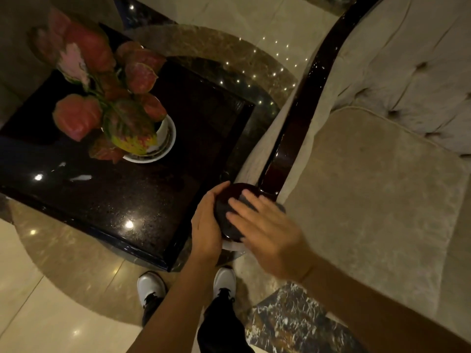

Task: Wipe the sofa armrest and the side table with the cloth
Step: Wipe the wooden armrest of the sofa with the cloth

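The sofa armrest (pixel 293 128) is a glossy dark wood rail that ends in a round knob (pixel 225 203) near the middle of the view. My right hand (pixel 265 225) lies flat on top of the knob with its fingers spread, pressing a grey cloth (pixel 280 207) that shows only at the hand's edges. My left hand (pixel 206 225) is cupped against the knob's left side and holds nothing. The side table (pixel 127 200) is square, with a polished black speckled top, and stands directly left of the armrest.
A white pot (pixel 167 138) with red and green leaves (pixel 107 98) stands on the side table's middle. The beige sofa seat cushion (pixel 369 187) fills the right. My white shoes (pixel 150 284) stand on the shiny marble floor (pixel 51 301) below the table's near corner.
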Demonstrator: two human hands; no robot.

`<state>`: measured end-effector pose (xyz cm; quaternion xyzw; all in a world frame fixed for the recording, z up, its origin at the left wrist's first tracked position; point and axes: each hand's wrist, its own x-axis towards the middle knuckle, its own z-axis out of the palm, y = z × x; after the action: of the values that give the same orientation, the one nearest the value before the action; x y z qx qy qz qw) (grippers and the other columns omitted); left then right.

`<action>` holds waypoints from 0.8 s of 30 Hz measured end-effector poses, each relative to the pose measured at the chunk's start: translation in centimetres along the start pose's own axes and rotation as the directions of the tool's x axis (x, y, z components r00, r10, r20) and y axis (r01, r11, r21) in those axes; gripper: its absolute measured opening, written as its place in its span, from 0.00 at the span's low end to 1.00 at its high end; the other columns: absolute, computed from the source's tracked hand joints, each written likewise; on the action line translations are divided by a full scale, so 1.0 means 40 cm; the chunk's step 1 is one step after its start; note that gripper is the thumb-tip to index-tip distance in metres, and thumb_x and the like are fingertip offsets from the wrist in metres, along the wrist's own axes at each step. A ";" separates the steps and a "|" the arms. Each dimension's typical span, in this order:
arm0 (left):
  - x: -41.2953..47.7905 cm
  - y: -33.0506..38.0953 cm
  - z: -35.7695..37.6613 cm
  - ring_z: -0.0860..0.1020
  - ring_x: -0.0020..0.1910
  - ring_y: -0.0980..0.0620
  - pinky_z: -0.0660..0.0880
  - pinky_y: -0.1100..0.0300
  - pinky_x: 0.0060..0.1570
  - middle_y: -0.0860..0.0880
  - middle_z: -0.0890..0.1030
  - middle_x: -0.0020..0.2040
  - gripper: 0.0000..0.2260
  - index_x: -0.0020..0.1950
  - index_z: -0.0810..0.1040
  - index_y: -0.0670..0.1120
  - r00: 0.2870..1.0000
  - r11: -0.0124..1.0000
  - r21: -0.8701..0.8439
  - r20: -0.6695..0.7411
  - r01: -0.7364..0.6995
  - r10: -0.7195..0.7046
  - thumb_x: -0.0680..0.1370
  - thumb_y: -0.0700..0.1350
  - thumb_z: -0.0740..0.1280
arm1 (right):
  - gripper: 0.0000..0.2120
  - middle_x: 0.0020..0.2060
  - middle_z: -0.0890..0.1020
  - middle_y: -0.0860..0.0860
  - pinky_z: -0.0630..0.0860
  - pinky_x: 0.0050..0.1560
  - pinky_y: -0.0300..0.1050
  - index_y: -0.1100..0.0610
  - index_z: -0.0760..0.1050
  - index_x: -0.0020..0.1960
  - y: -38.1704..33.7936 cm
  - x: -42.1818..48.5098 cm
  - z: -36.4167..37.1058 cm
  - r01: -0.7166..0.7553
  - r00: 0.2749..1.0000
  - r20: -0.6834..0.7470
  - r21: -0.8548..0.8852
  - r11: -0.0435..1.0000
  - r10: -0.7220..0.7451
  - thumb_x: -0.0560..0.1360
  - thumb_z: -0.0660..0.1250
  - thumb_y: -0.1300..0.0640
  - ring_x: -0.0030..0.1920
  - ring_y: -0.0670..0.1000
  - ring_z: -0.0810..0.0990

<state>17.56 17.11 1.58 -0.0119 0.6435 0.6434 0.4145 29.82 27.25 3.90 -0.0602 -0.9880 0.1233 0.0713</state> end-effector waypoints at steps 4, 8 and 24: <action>0.003 0.004 0.007 0.81 0.58 0.55 0.75 0.51 0.62 0.51 0.85 0.57 0.23 0.59 0.83 0.56 0.998 0.998 -0.026 -0.036 0.053 -0.054 0.84 0.56 0.48 | 0.18 0.73 0.72 0.58 0.62 0.76 0.62 0.62 0.74 0.70 0.024 0.072 -0.030 -0.432 0.878 -0.170 0.122 0.894 0.448 0.83 0.57 0.59 0.77 0.64 0.61; 0.007 0.009 -0.004 0.81 0.60 0.46 0.74 0.47 0.63 0.45 0.85 0.57 0.22 0.60 0.83 0.52 0.993 0.989 -0.095 0.012 0.116 -0.116 0.84 0.56 0.51 | 0.18 0.73 0.72 0.50 0.61 0.77 0.59 0.56 0.76 0.70 -0.132 0.025 0.005 -0.278 0.955 -0.017 0.293 0.915 0.296 0.82 0.62 0.59 0.78 0.50 0.63; -0.018 0.072 0.119 0.78 0.54 0.48 0.75 0.44 0.54 0.51 0.82 0.55 0.23 0.63 0.75 0.51 0.865 0.532 0.816 -0.083 -0.226 0.494 0.82 0.58 0.45 | 0.30 0.82 0.53 0.54 0.43 0.75 0.73 0.43 0.60 0.79 0.204 0.206 -0.068 -0.174 0.984 -0.055 -0.190 0.966 0.167 0.81 0.50 0.33 0.81 0.63 0.43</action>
<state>18.93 21.22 5.16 0.2062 0.9014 0.3583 0.1290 22.98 36.86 5.48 -0.1539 -0.9849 0.0310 0.0735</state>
